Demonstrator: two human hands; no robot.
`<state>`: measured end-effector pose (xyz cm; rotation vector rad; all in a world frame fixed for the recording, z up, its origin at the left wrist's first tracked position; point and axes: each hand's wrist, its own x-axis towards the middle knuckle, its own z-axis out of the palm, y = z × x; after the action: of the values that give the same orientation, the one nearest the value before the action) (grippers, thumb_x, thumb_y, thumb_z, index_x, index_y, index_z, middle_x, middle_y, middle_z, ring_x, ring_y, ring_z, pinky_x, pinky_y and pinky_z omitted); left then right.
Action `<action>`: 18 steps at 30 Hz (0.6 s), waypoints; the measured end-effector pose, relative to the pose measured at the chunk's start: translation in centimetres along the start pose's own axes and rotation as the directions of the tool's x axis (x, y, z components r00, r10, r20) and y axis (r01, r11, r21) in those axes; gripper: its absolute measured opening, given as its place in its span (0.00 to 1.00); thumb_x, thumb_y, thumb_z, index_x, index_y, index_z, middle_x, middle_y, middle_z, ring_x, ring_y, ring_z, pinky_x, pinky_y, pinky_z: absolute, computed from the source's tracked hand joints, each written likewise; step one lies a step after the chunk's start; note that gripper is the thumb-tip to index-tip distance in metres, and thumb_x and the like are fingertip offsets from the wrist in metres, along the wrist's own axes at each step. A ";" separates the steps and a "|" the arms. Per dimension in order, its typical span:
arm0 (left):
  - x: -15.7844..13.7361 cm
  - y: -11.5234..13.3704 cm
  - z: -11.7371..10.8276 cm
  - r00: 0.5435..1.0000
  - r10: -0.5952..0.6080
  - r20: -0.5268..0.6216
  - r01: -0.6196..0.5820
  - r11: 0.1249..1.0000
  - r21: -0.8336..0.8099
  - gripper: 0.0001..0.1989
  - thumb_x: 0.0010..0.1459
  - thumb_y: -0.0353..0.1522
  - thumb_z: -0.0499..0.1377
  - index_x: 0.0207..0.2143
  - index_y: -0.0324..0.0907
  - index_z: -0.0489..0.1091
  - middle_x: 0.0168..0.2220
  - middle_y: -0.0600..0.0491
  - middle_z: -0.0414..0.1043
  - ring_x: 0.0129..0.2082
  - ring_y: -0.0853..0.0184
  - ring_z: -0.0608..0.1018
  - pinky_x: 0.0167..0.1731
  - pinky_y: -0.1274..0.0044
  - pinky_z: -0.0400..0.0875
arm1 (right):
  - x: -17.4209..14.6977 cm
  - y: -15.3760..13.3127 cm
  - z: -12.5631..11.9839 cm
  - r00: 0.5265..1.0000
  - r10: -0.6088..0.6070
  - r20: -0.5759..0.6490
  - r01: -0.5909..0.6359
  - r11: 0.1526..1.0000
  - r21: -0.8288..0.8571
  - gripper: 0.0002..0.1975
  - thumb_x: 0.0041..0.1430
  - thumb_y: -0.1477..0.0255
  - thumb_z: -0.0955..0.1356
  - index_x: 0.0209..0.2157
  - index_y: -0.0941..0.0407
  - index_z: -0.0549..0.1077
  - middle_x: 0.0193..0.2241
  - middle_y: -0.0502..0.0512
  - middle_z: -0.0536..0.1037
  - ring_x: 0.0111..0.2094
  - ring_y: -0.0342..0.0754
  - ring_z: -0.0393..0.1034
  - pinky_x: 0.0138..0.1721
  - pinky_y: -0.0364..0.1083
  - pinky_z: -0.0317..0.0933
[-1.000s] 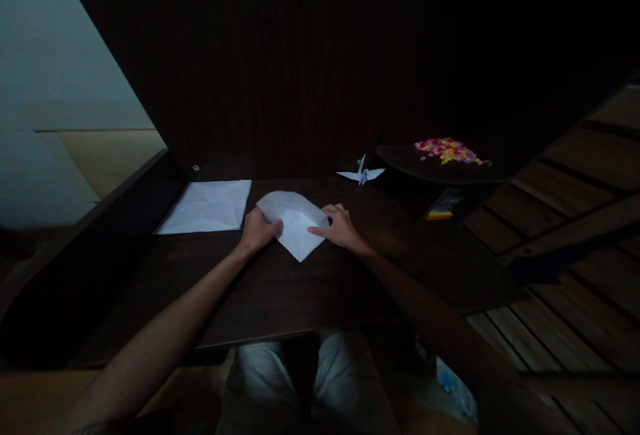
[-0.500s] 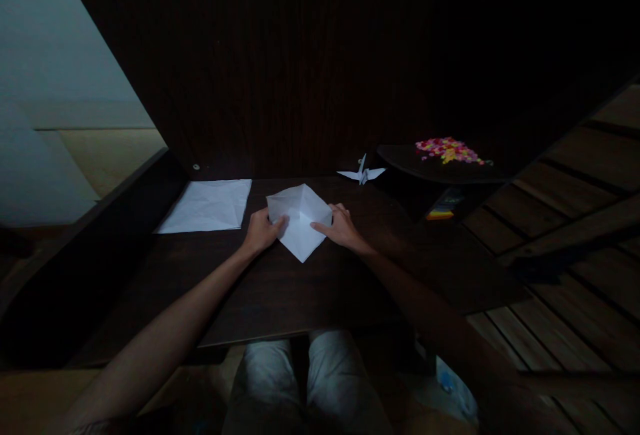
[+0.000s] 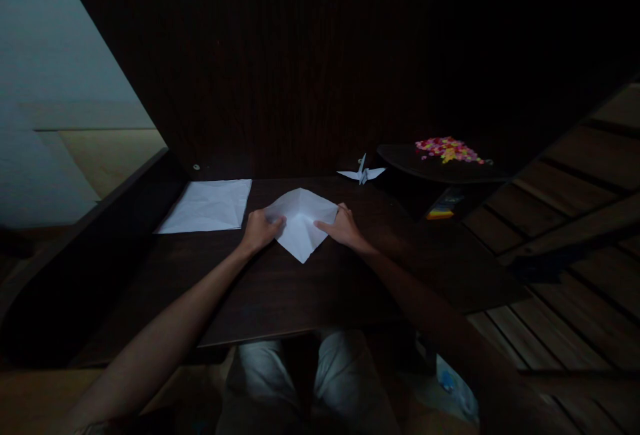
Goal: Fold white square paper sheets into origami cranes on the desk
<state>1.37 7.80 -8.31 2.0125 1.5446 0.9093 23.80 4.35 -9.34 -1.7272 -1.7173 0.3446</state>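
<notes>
A creased sheet of white paper (image 3: 302, 227), bent along its folds into a diamond-like shape, is held over the dark desk between both hands. My left hand (image 3: 261, 229) grips its left corner, thumb on top and fingers underneath, mostly hidden. At the opposite corner my right hand (image 3: 343, 228) pinches the paper the same way, with its thumb lying on the upper face. Beyond the right hand stands a white folded paper crane (image 3: 362, 173). Left of my left hand lies a flat stack of white paper (image 3: 209, 205).
A small shelf (image 3: 400, 156) at the right carries a heap of colourful small pieces (image 3: 450, 150). The desk (image 3: 260, 308) meets a tall dark panel (image 3: 280, 61) at the back and a raised side board (image 3: 75, 268) at left. My legs are below the front edge.
The paper's left and right corners have spread farther apart, and its top has opened into a wider, rounder curve. My right hand has shifted slightly right. My knees have moved apart.
</notes>
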 end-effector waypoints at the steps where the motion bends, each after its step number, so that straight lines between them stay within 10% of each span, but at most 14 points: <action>1: 0.0 -0.1 0.0 1.000 0.008 0.012 -0.008 1.000 -0.020 0.15 0.49 0.39 0.58 0.31 0.35 0.76 0.29 0.47 0.77 0.29 0.60 0.78 0.28 0.75 0.71 | 0.0 -0.1 -0.1 1.000 0.010 0.002 -0.010 1.000 0.006 0.18 0.44 0.65 0.73 0.37 0.58 0.73 0.37 0.58 0.71 0.42 0.53 0.65 0.47 0.52 0.60; 11: -0.3 0.0 -0.5 0.961 0.192 0.201 -0.187 0.981 -0.040 0.16 0.53 0.37 0.54 0.35 0.34 0.75 0.34 0.48 0.77 0.35 0.60 0.77 0.35 0.73 0.72 | -0.2 0.0 0.0 0.999 -0.009 0.037 0.010 1.000 -0.027 0.27 0.40 0.59 0.74 0.42 0.59 0.72 0.39 0.59 0.69 0.44 0.54 0.64 0.47 0.51 0.59; 18: 0.1 -0.4 -1.1 0.764 0.502 0.406 -0.517 0.852 -0.081 0.23 0.52 0.31 0.57 0.52 0.47 0.69 0.55 0.51 0.69 0.57 0.58 0.65 0.55 0.61 0.59 | -0.1 0.2 0.2 0.999 -0.045 0.016 0.045 0.999 -0.019 0.23 0.42 0.60 0.74 0.39 0.58 0.73 0.37 0.58 0.71 0.44 0.54 0.65 0.46 0.51 0.58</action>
<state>0.25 7.94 -7.83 2.5088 0.7901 0.5671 23.84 4.35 -9.68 -1.7014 -1.7731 0.3229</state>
